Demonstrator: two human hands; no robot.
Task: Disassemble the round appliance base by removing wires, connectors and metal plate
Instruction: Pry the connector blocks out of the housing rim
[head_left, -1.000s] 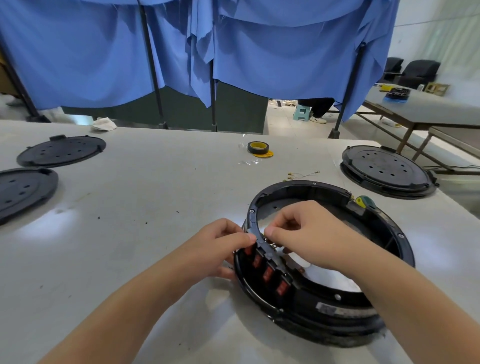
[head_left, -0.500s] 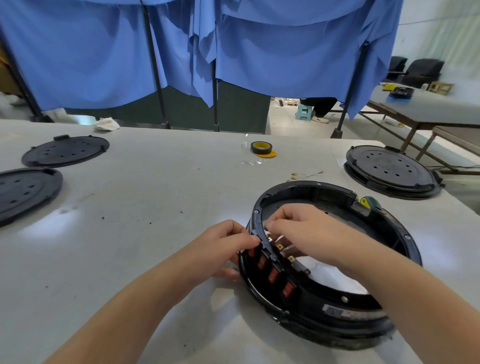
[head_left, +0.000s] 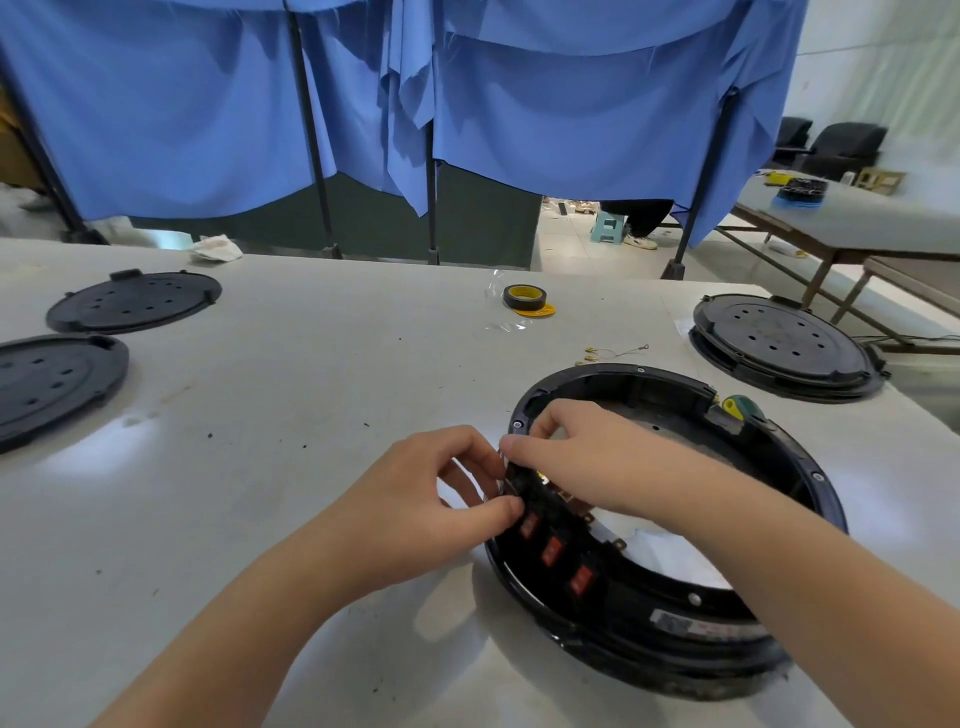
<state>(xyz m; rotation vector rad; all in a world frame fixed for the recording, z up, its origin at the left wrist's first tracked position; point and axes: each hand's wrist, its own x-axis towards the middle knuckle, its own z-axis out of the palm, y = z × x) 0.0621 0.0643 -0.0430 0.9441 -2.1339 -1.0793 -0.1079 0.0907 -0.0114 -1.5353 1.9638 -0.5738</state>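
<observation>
Hands (head_left: 519, 483) cover switch block (head_left: 550, 540) top (grip unclear).

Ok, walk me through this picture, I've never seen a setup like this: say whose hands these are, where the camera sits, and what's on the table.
There is no machine here: a person works bare-handed, and the one camera sits on their head, looking forward and down. Both hands meet at the near-left rim of a black round appliance base lying on a white table. The left hand and right hand pinch at a black switch block with red rocker switches set in that rim. Farther back lie a roll of black tape, some loose wires and a screwdriver handle. Two black round covers lie on the left, and another closed base on the right.
</observation>
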